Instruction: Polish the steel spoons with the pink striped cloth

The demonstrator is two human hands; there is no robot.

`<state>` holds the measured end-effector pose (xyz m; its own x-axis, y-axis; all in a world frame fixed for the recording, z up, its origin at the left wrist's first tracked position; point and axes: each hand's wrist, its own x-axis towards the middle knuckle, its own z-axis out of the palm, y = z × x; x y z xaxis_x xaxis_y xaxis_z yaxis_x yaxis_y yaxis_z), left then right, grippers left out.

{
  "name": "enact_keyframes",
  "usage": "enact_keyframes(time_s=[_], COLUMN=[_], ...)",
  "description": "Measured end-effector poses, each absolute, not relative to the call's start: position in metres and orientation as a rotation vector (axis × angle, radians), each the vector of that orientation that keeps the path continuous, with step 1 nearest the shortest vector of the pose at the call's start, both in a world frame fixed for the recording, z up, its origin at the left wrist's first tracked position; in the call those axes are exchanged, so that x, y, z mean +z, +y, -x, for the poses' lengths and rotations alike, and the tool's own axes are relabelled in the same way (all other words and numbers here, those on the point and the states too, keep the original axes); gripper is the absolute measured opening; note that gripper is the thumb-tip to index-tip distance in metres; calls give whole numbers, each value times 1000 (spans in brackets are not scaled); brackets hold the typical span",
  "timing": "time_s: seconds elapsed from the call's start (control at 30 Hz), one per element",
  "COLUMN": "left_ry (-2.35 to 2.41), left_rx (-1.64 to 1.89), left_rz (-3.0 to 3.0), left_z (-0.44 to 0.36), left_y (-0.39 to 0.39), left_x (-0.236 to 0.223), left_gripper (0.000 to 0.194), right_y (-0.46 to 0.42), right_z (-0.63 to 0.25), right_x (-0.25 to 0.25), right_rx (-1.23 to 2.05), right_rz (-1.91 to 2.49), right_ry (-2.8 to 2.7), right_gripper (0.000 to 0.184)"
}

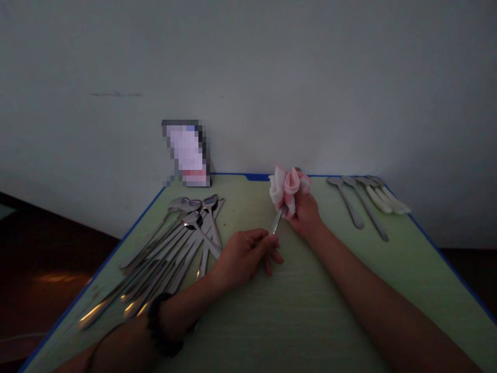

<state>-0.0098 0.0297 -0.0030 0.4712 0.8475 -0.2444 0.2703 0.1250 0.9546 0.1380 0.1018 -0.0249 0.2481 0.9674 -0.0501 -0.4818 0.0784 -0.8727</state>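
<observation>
Between the thumb and fingers of my left hand (248,254) is the metal handle of a spoon (277,221), pointing away and up to the right. My right hand (305,211) is closed around a crumpled pink and white cloth (290,187), which wraps the spoon's far end. Most of the spoon's head is hidden in the cloth; a small rounded bit shows above it. Both hands are over the middle of the table. Left of my left hand lies a pile of shiny metal spoons (192,220) and other long-handled cutlery, partly behind my forearm.
A pale green table (310,321) with a blue edge stands against a grey wall (272,77). At the back left a phone (188,153), blurred out, leans on the wall. On the right lie metal spoons (367,210) and several pieces with white handles (378,199).
</observation>
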Motion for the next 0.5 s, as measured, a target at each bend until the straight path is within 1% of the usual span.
enact_keyframes(time_s=[0.17,0.27,0.37,0.5], left_ry=[1052,1012,953,924], left_rx=[548,523,537,581], left_rz=[-1524,-1530,-1494,-1435], left_z=[12,13,14,14], left_y=[30,30,31,35], left_x=[-5,-6,-8,-10], left_gripper=[32,32,27,27], right_y=[99,100,99,95], right_z=[-136,-135,-133,-131], right_x=[-36,-41,-39,-27], right_rx=[1100,1066,1137,1317], right_rz=[1068,1095,1056,881], right_ry=[-812,-830,-776,-705], right_gripper=[37,41,41,31])
